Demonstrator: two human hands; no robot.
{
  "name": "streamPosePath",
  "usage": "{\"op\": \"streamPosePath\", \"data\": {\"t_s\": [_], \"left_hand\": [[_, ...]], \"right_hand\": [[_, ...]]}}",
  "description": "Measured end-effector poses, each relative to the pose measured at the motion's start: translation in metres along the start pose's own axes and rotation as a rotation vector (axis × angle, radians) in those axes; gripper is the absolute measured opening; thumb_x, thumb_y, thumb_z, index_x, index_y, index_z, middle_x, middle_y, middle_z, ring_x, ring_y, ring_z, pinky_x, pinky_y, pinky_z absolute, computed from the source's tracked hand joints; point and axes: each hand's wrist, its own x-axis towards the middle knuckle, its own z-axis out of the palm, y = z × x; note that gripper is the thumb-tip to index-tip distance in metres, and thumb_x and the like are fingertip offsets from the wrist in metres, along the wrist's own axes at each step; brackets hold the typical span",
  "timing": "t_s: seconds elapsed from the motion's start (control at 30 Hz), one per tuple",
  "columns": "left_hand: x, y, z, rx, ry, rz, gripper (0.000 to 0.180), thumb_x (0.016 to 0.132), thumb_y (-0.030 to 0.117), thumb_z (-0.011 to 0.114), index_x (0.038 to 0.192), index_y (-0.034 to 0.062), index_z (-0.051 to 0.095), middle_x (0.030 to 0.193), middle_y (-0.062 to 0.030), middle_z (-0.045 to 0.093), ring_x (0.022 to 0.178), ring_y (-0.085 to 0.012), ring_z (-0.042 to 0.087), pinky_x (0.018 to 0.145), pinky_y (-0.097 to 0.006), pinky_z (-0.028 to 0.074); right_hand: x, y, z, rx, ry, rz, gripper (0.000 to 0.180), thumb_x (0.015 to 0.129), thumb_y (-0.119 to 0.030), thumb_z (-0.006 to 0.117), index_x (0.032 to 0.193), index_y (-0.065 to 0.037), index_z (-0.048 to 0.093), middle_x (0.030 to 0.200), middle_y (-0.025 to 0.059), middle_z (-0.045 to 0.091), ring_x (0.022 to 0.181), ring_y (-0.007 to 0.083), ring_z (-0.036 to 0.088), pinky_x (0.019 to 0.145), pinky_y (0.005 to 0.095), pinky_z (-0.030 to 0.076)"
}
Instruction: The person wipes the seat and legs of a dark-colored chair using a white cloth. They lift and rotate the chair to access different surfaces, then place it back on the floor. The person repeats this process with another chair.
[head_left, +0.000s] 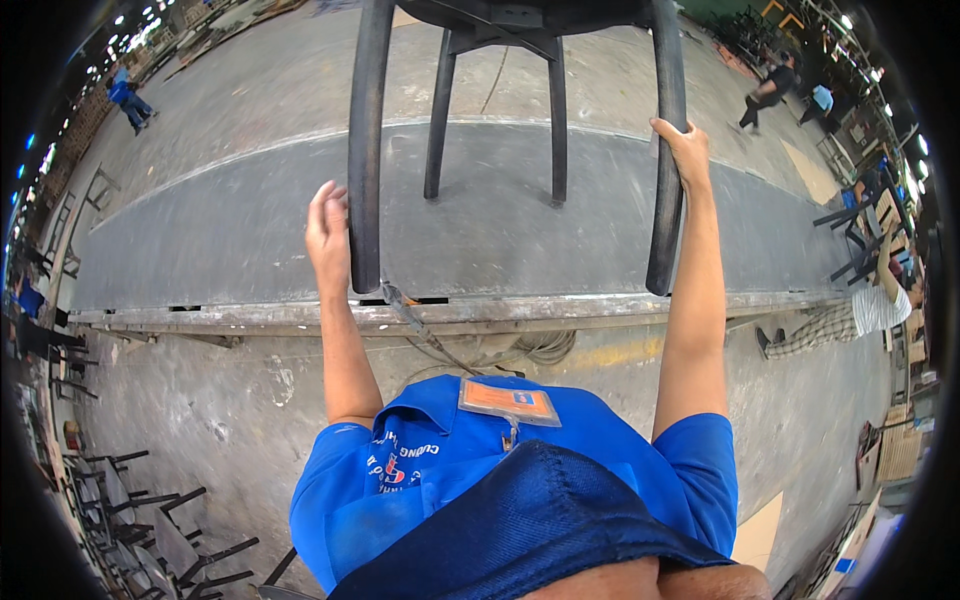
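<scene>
Two hands steady a dark metal chair frame (520, 60) on the long grey bench (200, 240).
Right hand (685, 148) grasps one leg, bracing it; left hand (328, 232) lies released beside the other.

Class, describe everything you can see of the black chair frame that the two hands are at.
The black chair frame looks like dark painted metal, with four curved legs and a crosspiece under the seat. Its top is cut off by the picture's edge. The far legs reach the grey platform; the near legs end by its front edge. The right hand grips the near right leg; the left hand lies open against the near left leg.
</scene>
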Motion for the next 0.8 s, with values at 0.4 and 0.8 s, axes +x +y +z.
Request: {"op": "streamPosePath", "data": {"t_s": [0.4, 0.8], "left_hand": [[-0.036, 0.050, 0.011, 0.402, -0.081, -0.184, 0.044, 0.092, 0.042, 0.050, 0.120, 0.0072, 0.050, 0.071, -0.0113, 0.061, 0.064, -0.0227, 0.063, 0.061, -0.035, 0.048], [0.010, 0.056, 0.016, 0.321, -0.102, -0.245, 0.050, 0.086, 0.051, 0.057, 0.097, 0.0022, 0.058, 0.061, -0.0043, 0.052, 0.052, -0.0125, 0.054, 0.050, -0.028, 0.043]], "right_hand": [[-0.006, -0.001, 0.004, 0.076, 0.026, 0.021, 0.055, 0.066, -0.044, 0.076, 0.085, 0.007, 0.065, 0.067, 0.0070, 0.060, 0.058, 0.0126, 0.055, 0.054, 0.0288, 0.044], [0.007, -0.013, 0.026, -0.035, 0.026, 0.045, 0.048, 0.069, -0.042, 0.074, 0.080, 0.004, 0.065, 0.066, 0.0060, 0.059, 0.057, 0.0128, 0.054, 0.054, 0.0275, 0.042]]}}
